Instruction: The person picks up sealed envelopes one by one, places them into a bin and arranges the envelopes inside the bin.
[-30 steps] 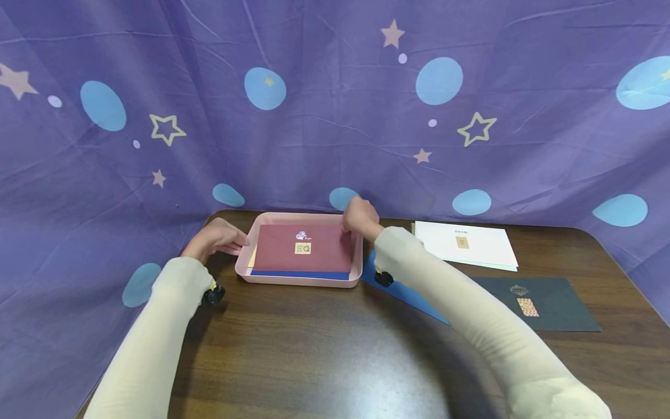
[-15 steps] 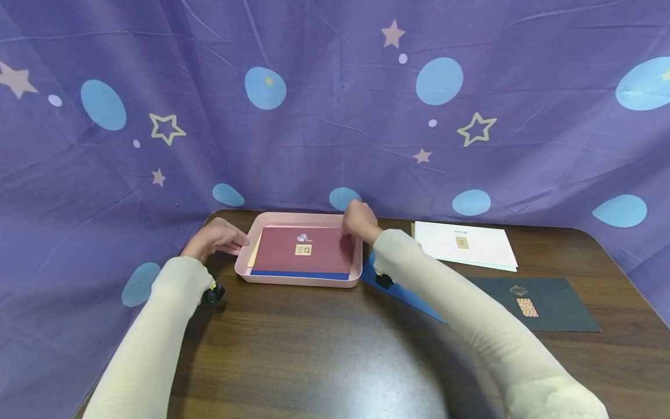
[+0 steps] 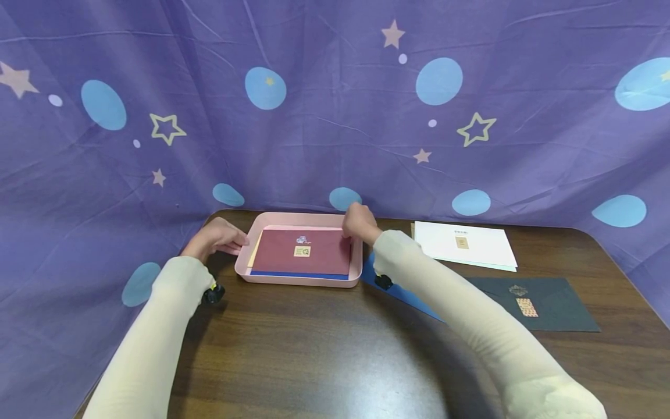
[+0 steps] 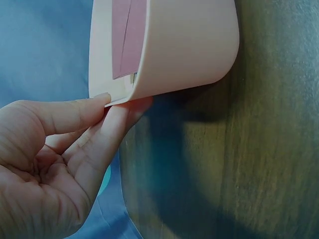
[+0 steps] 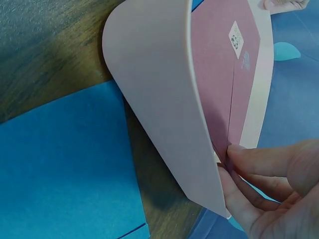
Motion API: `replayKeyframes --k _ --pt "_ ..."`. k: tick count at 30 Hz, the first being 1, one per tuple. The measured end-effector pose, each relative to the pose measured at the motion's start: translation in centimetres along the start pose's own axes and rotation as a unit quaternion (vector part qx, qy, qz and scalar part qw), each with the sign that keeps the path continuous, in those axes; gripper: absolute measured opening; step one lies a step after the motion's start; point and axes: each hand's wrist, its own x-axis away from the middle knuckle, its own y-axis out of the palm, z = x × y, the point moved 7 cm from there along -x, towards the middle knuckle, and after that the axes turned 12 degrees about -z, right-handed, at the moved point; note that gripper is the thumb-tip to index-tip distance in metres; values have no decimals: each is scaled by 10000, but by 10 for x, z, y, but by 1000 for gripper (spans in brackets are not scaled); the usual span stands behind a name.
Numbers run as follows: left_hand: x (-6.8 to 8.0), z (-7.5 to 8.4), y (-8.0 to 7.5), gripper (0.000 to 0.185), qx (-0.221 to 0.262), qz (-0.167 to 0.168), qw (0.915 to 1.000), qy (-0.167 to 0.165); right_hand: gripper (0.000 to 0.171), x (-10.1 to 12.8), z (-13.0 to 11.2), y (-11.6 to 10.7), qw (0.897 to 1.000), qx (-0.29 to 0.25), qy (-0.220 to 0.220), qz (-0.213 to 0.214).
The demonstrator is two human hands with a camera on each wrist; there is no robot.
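A pink tray (image 3: 298, 281) sits at the back of the dark wooden table. A maroon envelope (image 3: 319, 256) with a small sticker lies on top of the stack inside it, over a blue envelope (image 3: 298, 274) and a pale yellow one (image 3: 253, 256). My left hand (image 3: 238, 243) pinches the tray's left rim (image 4: 184, 50) between the thumb and fingers (image 4: 124, 119). At the tray's far right corner my right hand (image 3: 348, 228) pinches the corner of the maroon envelope (image 5: 219, 74), thumb inside the tray (image 5: 154, 99) and fingers (image 5: 239, 194) against its outer wall.
Another blue envelope (image 3: 403, 294) lies on the table just right of the tray, partly under my right forearm. Further right are a white envelope stack (image 3: 466, 244) and a black envelope (image 3: 539, 302). A purple curtain with stars hangs close behind the table.
The maroon envelope has dropped slightly lower and toward me, settling flatter on the stack. My right hand moved down with it. The left hand has stayed on the rim.
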Motion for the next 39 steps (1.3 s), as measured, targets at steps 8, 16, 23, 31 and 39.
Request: replayKeyframes --k 8,16,23,31,39 --pt "-1 3 2 33 -77 -4 10000 23 44 0 6 -1 9999 -132 -11 -40" --pt "0 7 2 32 -213 33 9998 -42 46 0 8 -1 9992 -217 -294 -143" --pt "1 8 2 29 -305 109 9993 -203 49 3 9 0 9980 -474 -311 -261" --pt "0 8 1 28 -345 157 9989 -263 22 11 11 -5 9924 -1067 -517 -319" --pt "0 8 2 26 -314 142 9991 -227 14 15 14 -11 9794 -1831 -542 -651"
